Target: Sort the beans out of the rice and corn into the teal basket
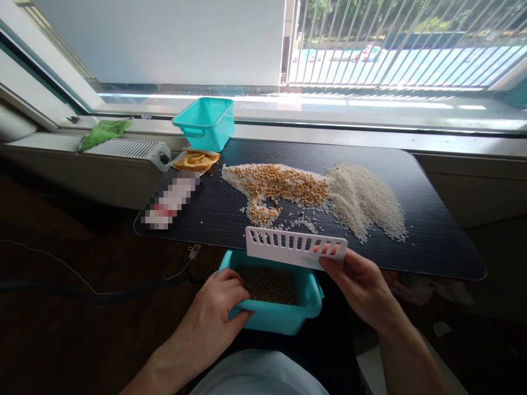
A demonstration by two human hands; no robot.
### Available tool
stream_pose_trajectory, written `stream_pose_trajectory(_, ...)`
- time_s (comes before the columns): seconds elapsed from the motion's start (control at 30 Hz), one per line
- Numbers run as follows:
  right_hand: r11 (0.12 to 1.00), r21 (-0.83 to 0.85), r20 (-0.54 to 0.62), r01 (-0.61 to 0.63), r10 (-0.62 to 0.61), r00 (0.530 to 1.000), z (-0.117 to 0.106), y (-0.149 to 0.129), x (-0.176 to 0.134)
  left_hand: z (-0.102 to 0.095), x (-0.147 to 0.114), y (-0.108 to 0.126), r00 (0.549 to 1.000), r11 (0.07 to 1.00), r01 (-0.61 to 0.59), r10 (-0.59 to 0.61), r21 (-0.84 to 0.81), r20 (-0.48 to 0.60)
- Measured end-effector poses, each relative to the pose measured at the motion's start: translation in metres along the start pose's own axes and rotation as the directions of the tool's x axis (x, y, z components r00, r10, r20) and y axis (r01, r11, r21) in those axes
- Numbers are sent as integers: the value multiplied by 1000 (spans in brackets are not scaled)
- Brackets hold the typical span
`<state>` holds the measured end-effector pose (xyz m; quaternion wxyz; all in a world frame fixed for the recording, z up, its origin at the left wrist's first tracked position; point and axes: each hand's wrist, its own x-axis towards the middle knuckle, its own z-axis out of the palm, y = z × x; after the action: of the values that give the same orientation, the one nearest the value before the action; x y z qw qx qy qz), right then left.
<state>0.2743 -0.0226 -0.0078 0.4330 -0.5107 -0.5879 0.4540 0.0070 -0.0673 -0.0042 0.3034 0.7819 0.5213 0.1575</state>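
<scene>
My left hand (pixel 224 296) grips the near left rim of a turquoise plastic bin (pixel 275 321), which sits below the table's front edge. Small brownish grains (pixel 267 285) cover the bin's bottom. In my right hand (pixel 362 285) is a white plastic slotted strip (pixel 284 255), pinched at its right end and standing on edge above the bin's far rim. Behind the strip, yellow-brown peas or similar round grains (pixel 284 181) lie mixed over white rice-like grains on the dark tabletop. A larger heap of white grains (pixel 362 197) spreads to the right.
A second turquoise bin (pixel 209 123) stands at the table's back left by the window. Near it lie an orange-yellow packet (pixel 195 161) and a blurred pale packet (pixel 173 200). A green cloth (pixel 105 133) rests on the radiator (pixel 127 148). The dark table (pixel 436 230) has a rounded right corner.
</scene>
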Motion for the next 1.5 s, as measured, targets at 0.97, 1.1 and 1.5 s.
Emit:
stream_pose_trajectory(0.97,992,103,-446,-78,116,887,-35,12,3,4,0,1,1000,999,-12,11,34,14)
stream_pose_trajectory(1.1,996,55,-368,-64,80,926,-32,8,1,3,1,1,1000,999,-10,10,34,4)
stream_pose_trajectory(1.5,994,6,-145,-112,111,983,-26,-4,-9,3,1,0,1000,1000,-12,12,29,9)
